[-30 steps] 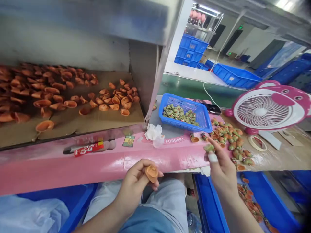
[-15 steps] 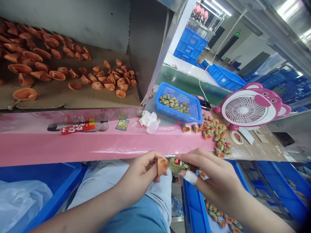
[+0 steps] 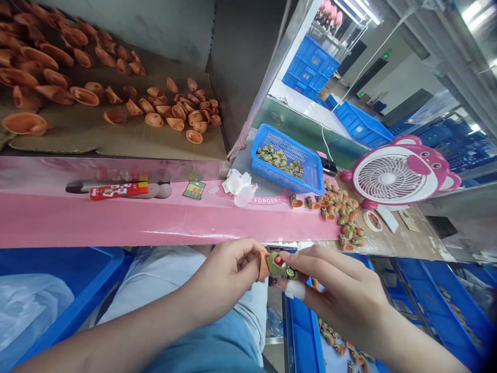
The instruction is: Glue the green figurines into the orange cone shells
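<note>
Pinched in my left hand (image 3: 236, 269) is a small orange cone-shaped cap (image 3: 263, 267). My right hand (image 3: 337, 280), with a white wrap on one finger, grips a green figurine head (image 3: 278, 265) that has a red mouth and a round yellow-rimmed eye. Cap and head meet in front of my lap, just off the table's front edge; how deep the one sits in the other is hidden. Similar orange caps (image 3: 178, 111) lie on the cardboard shelf at upper left. A blue basket (image 3: 287, 178) holds several green heads.
On the pink tabletop (image 3: 174, 225) lie a red tube (image 3: 118, 190) and white crumpled plastic (image 3: 236, 184). Capped heads (image 3: 344, 207) cluster to the right, near a pink fan (image 3: 388, 176) and a tape roll (image 3: 373, 220). Blue bins (image 3: 306, 331) stand below the table.
My hands have come together: the orange cap has turned toward the green head and now touches it. The camera view has shifted slightly.
</note>
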Demonstrator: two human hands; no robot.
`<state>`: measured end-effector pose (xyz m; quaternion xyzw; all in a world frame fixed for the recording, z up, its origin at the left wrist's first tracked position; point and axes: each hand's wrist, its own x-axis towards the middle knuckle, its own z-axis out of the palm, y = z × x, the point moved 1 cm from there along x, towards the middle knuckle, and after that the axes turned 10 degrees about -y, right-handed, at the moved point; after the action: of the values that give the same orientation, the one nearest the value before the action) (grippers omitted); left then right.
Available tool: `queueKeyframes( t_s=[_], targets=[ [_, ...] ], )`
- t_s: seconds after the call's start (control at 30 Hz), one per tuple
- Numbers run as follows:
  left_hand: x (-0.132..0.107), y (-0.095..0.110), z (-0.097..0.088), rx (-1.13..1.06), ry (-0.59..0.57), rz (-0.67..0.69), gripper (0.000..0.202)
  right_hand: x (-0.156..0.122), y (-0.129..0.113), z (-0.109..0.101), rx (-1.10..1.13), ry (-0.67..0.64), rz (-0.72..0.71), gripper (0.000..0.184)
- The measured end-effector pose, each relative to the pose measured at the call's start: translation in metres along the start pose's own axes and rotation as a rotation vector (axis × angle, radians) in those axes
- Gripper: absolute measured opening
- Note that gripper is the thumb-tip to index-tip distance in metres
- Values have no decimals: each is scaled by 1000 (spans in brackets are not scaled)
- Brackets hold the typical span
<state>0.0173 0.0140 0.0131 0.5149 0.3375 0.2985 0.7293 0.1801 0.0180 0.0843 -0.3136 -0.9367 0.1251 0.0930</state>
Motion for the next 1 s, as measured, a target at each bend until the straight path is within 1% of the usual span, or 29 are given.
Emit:
queueKeyframes(
  t_s=[0.13, 0.27, 0.47, 0.6, 0.77, 1.0],
  targets=[
    [1, 4, 0, -4, -26, -26, 13, 1, 1, 3, 10, -12, 0, 26],
    [4, 3, 0, -32, -16, -46, 12, -1, 3, 5, 18, 13, 0, 24],
    [8, 1, 2, -56, -13, -77, 12, -5, 6, 12, 14, 42, -17, 31],
    [7, 4, 3, -46, -9, -69, 12, -6, 6, 13, -2, 51, -13, 32],
    [7, 5, 4, 26, -15, -60, 15, -6, 4, 12, -28, 64, 6, 29],
    [8, 1, -1, 179, -20, -86, 18, -4, 4, 15, -1, 62, 3, 27]
  ],
)
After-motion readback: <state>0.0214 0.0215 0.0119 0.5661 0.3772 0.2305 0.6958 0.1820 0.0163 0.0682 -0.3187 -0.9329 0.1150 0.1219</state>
